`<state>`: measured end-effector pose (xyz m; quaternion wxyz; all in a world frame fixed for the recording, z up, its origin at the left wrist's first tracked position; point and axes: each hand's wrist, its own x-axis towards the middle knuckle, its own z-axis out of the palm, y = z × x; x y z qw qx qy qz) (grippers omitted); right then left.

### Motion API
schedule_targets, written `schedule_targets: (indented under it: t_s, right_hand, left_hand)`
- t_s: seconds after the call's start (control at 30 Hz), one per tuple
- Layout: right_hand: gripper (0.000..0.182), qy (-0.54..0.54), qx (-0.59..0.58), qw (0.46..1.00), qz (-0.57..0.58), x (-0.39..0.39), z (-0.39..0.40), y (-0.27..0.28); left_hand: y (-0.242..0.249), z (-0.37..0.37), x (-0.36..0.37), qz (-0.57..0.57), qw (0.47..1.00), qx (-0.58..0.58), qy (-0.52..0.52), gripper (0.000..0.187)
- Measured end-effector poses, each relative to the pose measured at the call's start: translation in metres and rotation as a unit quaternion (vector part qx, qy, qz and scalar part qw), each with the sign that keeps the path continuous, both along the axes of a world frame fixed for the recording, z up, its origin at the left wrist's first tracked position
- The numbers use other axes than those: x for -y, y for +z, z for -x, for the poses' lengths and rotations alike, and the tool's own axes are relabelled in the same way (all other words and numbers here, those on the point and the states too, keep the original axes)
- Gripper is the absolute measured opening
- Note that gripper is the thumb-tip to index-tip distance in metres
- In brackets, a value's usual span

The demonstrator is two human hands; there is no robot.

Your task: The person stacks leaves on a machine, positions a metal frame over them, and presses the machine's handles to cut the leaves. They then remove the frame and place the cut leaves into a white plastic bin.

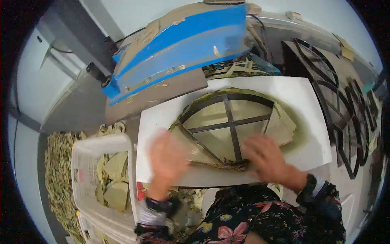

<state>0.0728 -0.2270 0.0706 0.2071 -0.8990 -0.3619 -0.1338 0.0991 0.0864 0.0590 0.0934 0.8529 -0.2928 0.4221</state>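
A black frame (230, 122) with a curved top and crossing bars lies on a white board (321, 138) in front of me. Pale green leaf-like sheets show inside the frame and stick out past its edges, with a folded flap of leaf (280, 126) at its right side. My left hand (167, 156), smeared by motion, hovers by the frame's lower left edge. Beside the lower right edge is my right hand (266, 156), its fingers stretched toward the frame and slightly apart, nothing seen in them.
Behind the board stands a blue machine guard (183, 46). More black frames (341, 101) lie to the right. At left a white plastic bin (101, 146) contains cut leaf pieces (117, 195), beside a heap of leaf scraps (61, 175).
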Motion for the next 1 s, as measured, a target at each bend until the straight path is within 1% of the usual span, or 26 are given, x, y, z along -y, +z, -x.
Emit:
schedule_targets:
  t_s: [0.03,0.07,0.1,0.13,0.17,0.2,0.23,0.27,0.3,0.33,0.4,0.43,0.47,0.53,0.57,0.6,0.67,0.7,0.73,0.8,0.83,0.9,0.97,1.0]
  right_hand:
    - [0.069,-0.006,-0.008,1.000,0.027,-0.008,0.017,-0.007]
    - [0.070,-0.012,-0.016,0.998,0.054,-0.014,0.029,-0.015]
    - [0.070,-0.024,-0.014,0.998,0.055,-0.021,0.037,-0.023]
    - [0.065,-0.060,0.001,0.997,0.043,-0.026,0.040,-0.033]
    - [0.061,-0.095,0.016,0.995,0.030,-0.031,0.042,-0.041]
    - [0.061,-0.106,0.018,0.994,0.030,-0.034,0.043,-0.048]
    - [0.056,-0.115,0.043,0.992,0.040,-0.036,0.042,-0.053]
    - [0.051,-0.125,0.068,0.989,0.051,-0.037,0.041,-0.055]
    - [0.051,-0.135,0.072,0.987,0.048,-0.038,0.040,-0.055]
    - [0.048,-0.130,0.070,0.988,0.043,-0.038,0.040,-0.055]
    - [0.045,-0.127,0.069,0.989,0.039,-0.037,0.041,-0.053]
    - [0.045,-0.122,0.056,0.990,0.045,-0.036,0.041,-0.050]
    - [0.044,-0.116,0.044,0.991,0.052,-0.035,0.041,-0.048]
    - [0.045,-0.115,0.039,0.991,0.053,-0.036,0.040,-0.045]
    - [0.045,-0.116,0.034,0.991,0.053,-0.036,0.041,-0.043]
    - [0.045,-0.112,0.036,0.992,0.049,-0.035,0.042,-0.044]
    - [0.046,-0.117,0.055,0.990,0.050,-0.036,0.040,-0.047]
    - [0.046,-0.115,0.055,0.991,0.046,-0.037,0.039,-0.046]
    - [0.047,-0.115,0.052,0.991,0.043,-0.037,0.040,-0.046]
    - [0.049,-0.112,0.052,0.992,0.036,-0.037,0.041,-0.048]
    - [0.048,-0.112,0.055,0.992,0.028,-0.037,0.040,-0.048]
    - [0.048,-0.113,0.057,0.992,0.020,-0.037,0.041,-0.050]
    - [0.052,-0.099,0.047,0.994,-0.011,-0.034,0.040,-0.051]
    - [0.052,-0.103,0.047,0.994,-0.012,-0.032,0.040,-0.050]
  left_hand:
    - [0.015,-0.018,-0.032,0.081,0.990,-0.055,0.103,0.060]
    - [0.039,-0.048,-0.059,0.133,0.983,-0.038,0.117,0.070]
    - [0.056,-0.083,-0.088,0.232,0.966,-0.005,0.116,0.075]
    - [0.062,-0.124,-0.132,0.308,0.935,-0.008,0.174,0.081]
    - [0.077,-0.151,-0.158,0.358,0.917,-0.020,0.173,0.083]
    - [0.090,-0.172,-0.179,0.404,0.898,-0.032,0.172,0.086]
    - [0.098,-0.192,-0.205,0.403,0.901,-0.033,0.161,0.086]
    - [0.105,-0.214,-0.229,0.485,0.859,-0.117,0.114,0.083]
    - [0.109,-0.232,-0.240,0.557,0.803,-0.200,0.067,0.081]
    - [0.110,-0.244,-0.240,0.553,0.806,-0.203,0.060,0.081]
    - [0.103,-0.260,-0.239,0.645,0.713,-0.273,-0.024,0.060]
    - [0.096,-0.263,-0.228,0.535,0.821,-0.200,0.011,0.037]
    - [0.095,-0.263,-0.222,0.535,0.820,-0.201,0.012,0.037]
    - [0.096,-0.259,-0.213,0.589,0.786,-0.185,0.030,0.027]
    - [0.103,-0.254,-0.213,0.609,0.759,-0.226,0.049,0.023]
    - [0.106,-0.247,-0.210,0.607,0.761,-0.222,0.052,0.023]
    - [0.102,-0.239,-0.203,0.578,0.794,-0.175,0.070,0.022]
    - [0.098,-0.233,-0.206,0.598,0.777,-0.193,0.039,0.023]
    - [0.098,-0.217,-0.200,0.596,0.778,-0.193,0.043,0.023]
    - [0.104,-0.171,-0.164,0.591,0.781,-0.202,0.016,0.026]
    - [0.107,-0.152,-0.153,0.589,0.783,-0.199,0.015,0.026]
    - [0.105,-0.114,-0.134,0.586,0.783,-0.206,0.036,0.034]
    - [0.091,-0.074,-0.127,0.519,0.831,-0.197,0.046,0.045]
    - [0.087,-0.054,-0.126,0.517,0.831,-0.199,0.043,0.045]
